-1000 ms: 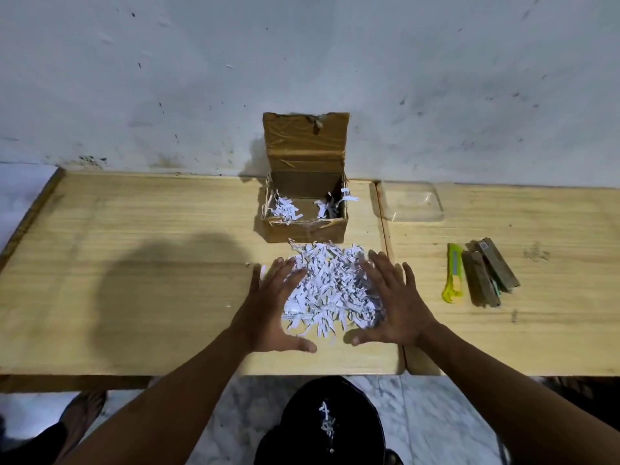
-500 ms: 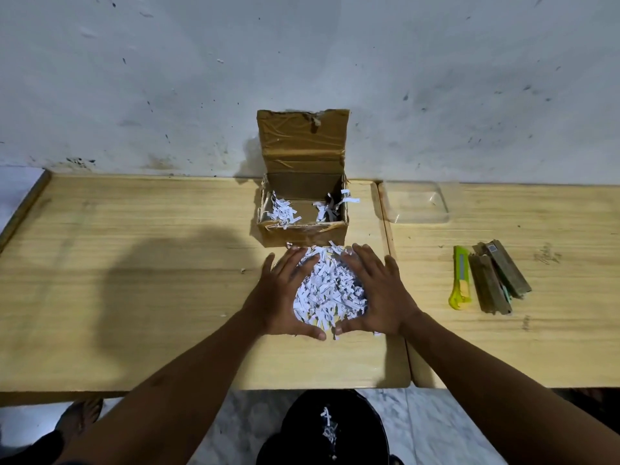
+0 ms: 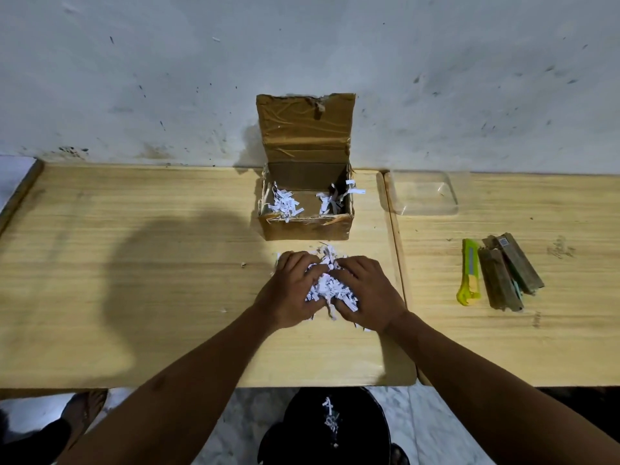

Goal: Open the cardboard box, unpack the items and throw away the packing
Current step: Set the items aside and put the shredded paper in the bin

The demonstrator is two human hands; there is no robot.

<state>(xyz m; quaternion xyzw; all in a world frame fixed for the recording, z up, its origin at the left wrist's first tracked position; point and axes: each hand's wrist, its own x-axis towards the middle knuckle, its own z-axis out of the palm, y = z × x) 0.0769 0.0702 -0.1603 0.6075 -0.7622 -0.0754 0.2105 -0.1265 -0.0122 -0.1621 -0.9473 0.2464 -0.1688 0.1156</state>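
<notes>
The cardboard box (image 3: 303,228) stands open against the wall, lid upright, with a few white paper shreds (image 3: 285,204) left inside. In front of it a heap of shredded paper (image 3: 327,286) lies on the wooden table (image 3: 134,280). My left hand (image 3: 292,290) and my right hand (image 3: 365,290) press in on the heap from both sides, fingers curled around it. Strips poke out between and above my fingers. Below the table edge stands a black bin (image 3: 330,427) with a few shreds in it.
On the right table lie a yellow-green utility knife (image 3: 470,271) and brown flat packets (image 3: 510,271). A clear plastic lid (image 3: 422,193) lies beside the box. A sandalled foot (image 3: 84,407) shows on the floor at lower left.
My two hands have drawn together, squeezing the spread-out shreds into a tight clump between them. The box and the items at right have not moved.
</notes>
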